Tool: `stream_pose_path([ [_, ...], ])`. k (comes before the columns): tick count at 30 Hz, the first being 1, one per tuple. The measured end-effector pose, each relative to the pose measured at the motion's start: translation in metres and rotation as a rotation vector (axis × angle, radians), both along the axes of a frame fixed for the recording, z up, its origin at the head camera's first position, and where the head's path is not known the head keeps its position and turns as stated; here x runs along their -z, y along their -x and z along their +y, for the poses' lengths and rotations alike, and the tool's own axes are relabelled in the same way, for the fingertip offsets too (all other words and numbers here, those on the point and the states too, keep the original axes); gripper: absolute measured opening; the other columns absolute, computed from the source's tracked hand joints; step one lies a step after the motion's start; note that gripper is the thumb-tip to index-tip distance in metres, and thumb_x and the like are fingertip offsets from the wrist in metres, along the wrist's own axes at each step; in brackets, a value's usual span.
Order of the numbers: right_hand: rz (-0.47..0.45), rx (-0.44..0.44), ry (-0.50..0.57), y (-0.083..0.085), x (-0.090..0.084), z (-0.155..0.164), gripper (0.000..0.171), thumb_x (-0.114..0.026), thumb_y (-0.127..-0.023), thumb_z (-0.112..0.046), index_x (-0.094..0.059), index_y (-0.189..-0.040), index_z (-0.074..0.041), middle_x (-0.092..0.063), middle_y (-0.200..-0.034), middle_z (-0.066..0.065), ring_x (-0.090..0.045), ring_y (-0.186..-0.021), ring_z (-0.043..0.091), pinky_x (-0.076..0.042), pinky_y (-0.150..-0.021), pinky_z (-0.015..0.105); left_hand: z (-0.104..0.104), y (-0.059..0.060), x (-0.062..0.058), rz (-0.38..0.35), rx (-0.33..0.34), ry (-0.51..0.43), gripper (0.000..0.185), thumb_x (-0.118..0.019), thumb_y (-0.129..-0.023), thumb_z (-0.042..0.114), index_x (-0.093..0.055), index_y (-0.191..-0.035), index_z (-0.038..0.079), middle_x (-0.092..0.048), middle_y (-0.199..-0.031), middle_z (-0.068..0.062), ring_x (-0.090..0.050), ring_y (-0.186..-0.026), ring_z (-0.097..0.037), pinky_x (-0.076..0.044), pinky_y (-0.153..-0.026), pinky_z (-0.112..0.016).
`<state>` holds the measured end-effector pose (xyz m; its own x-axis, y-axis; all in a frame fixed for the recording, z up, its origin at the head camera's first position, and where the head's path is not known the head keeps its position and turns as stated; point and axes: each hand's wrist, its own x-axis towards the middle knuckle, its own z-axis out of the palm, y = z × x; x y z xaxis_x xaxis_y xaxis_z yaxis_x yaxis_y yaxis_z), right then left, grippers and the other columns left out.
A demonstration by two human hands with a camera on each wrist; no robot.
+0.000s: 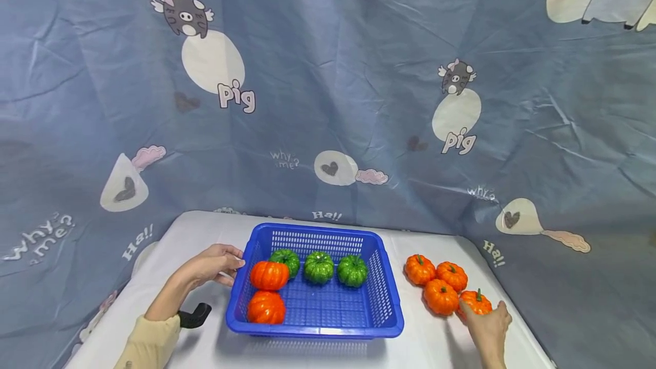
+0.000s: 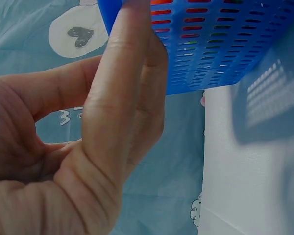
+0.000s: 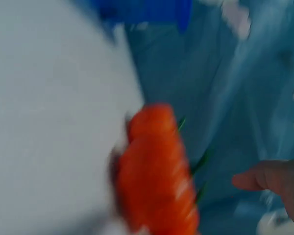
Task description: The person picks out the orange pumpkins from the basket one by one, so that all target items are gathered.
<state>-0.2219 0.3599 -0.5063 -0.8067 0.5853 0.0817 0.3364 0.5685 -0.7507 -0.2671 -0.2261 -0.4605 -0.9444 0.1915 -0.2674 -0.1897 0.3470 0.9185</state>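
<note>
A blue plastic basket (image 1: 318, 332) holds three green pumpkins (image 1: 319, 267) along its back and two red-orange pumpkins (image 1: 266, 307) at its left side. My left hand (image 1: 215, 265) is at the basket's left wall, its fingers loosely bent with the tips at the rim; the left wrist view shows the slotted wall (image 2: 210, 44) beyond the fingers. To the right of the basket lie several small orange pumpkins (image 1: 441, 297) with green stems. Over the nearest one (image 1: 478, 302) is my right hand (image 1: 489, 326), thumb and fingers spread. The right wrist view is blurred and shows that hand (image 3: 284, 188) apart from the pumpkins (image 3: 157, 171).
A white table (image 1: 205, 346) lies under everything. Behind it hangs a grey-blue cloth (image 1: 307, 101) printed with pigs and words. On the left wrist sits a black band (image 1: 195, 316).
</note>
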Motion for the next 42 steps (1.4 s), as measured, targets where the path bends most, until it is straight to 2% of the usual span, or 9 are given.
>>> stream_pose_path([
  [6, 0.013, -0.251, 0.005, 0.006, -0.048, -0.050, 0.091, -0.067, -0.087, -0.031, -0.015, -0.144, 0.018, -0.026, -0.142, 0.040, -0.028, -0.132, 0.054, -0.025, -0.111, 0.062, 0.000, 0.000, 0.000, -0.005, 0.003, 0.005, 0.040, -0.056, -0.092, 0.013, -0.047, -0.123, -0.011, -0.061, -0.095, -0.013, -0.062, -0.079, -0.021, -0.060, -0.070, -0.037],
  [10, 0.018, -0.427, 0.027, 0.015, -0.068, -0.092, 0.082, -0.069, -0.086, -0.029, -0.027, -0.142, 0.014, -0.036, -0.142, 0.037, -0.037, -0.132, 0.049, -0.032, -0.111, 0.057, -0.001, 0.001, 0.000, 0.003, 0.026, -0.009, 0.041, -0.055, -0.093, 0.013, -0.045, -0.123, -0.013, -0.061, -0.095, -0.014, -0.061, -0.079, -0.021, -0.060, -0.069, -0.037],
  [16, -0.044, -0.689, -0.015, 0.028, -0.082, -0.162, 0.076, -0.075, -0.079, -0.029, -0.043, -0.134, 0.012, -0.053, -0.131, 0.030, -0.051, -0.122, 0.045, -0.043, -0.103, 0.053, -0.001, -0.001, 0.000, 0.003, 0.024, -0.024, 0.039, -0.055, -0.093, 0.011, -0.045, -0.122, -0.013, -0.061, -0.093, -0.013, -0.062, -0.078, -0.020, -0.061, -0.069, -0.037],
  [23, -0.153, -0.958, -0.047, 0.031, -0.086, -0.229, 0.068, -0.078, -0.077, -0.032, -0.054, -0.126, 0.007, -0.062, -0.120, 0.022, -0.059, -0.112, 0.037, -0.049, -0.096, 0.049, -0.001, 0.001, 0.003, 0.000, 0.013, -0.022, 0.040, -0.056, -0.092, 0.012, -0.046, -0.122, -0.012, -0.061, -0.093, -0.013, -0.063, -0.077, -0.020, -0.061, -0.069, -0.037],
  [27, -0.195, -1.015, -0.018, 0.036, -0.080, -0.258, 0.066, -0.077, -0.078, -0.035, -0.055, -0.124, 0.007, -0.065, -0.114, 0.017, -0.062, -0.105, 0.030, -0.053, -0.091, 0.044, -0.002, 0.002, 0.005, 0.005, 0.015, -0.035, 0.039, -0.056, -0.092, 0.011, -0.046, -0.122, -0.012, -0.061, -0.091, -0.013, -0.062, -0.076, -0.020, -0.061, -0.068, -0.037],
  [30, -0.210, -1.014, 0.025, 0.041, -0.071, -0.279, 0.063, -0.078, -0.077, -0.037, -0.059, -0.119, 0.007, -0.067, -0.108, 0.014, -0.063, -0.099, 0.025, -0.055, -0.086, 0.042, -0.003, 0.003, 0.004, 0.004, 0.008, -0.039, 0.039, -0.055, -0.092, 0.010, -0.046, -0.122, -0.012, -0.060, -0.091, -0.013, -0.062, -0.076, -0.020, -0.061, -0.067, -0.037],
  [36, -0.245, -0.985, 0.083, 0.049, -0.056, -0.312, 0.063, -0.076, -0.077, -0.040, -0.061, -0.118, 0.005, -0.066, -0.113, 0.014, -0.063, -0.100, 0.025, -0.054, -0.084, 0.041, -0.003, 0.001, 0.003, 0.005, 0.020, -0.041, 0.040, -0.056, -0.092, 0.010, -0.046, -0.122, -0.013, -0.060, -0.091, -0.012, -0.062, -0.076, -0.019, -0.061, -0.067, -0.037],
  [38, -0.259, -0.974, 0.100, 0.052, -0.053, -0.318, 0.052, -0.076, -0.076, -0.040, -0.065, -0.104, 0.002, -0.066, -0.097, 0.007, -0.060, -0.087, 0.020, -0.052, -0.073, 0.036, -0.002, 0.001, 0.003, 0.007, 0.022, -0.037, 0.040, -0.056, -0.092, 0.011, -0.046, -0.122, -0.013, -0.060, -0.091, -0.013, -0.062, -0.076, -0.019, -0.061, -0.067, -0.037],
  [42, -0.274, -0.976, 0.194, 0.058, -0.048, -0.325, 0.033, -0.077, -0.076, -0.036, -0.065, -0.083, -0.006, -0.049, -0.075, -0.002, -0.045, -0.071, 0.015, -0.035, -0.061, 0.028, -0.001, 0.000, 0.002, 0.011, 0.011, -0.025, 0.039, -0.056, -0.093, 0.011, -0.047, -0.122, -0.013, -0.060, -0.092, -0.013, -0.062, -0.076, -0.019, -0.061, -0.067, -0.036],
])
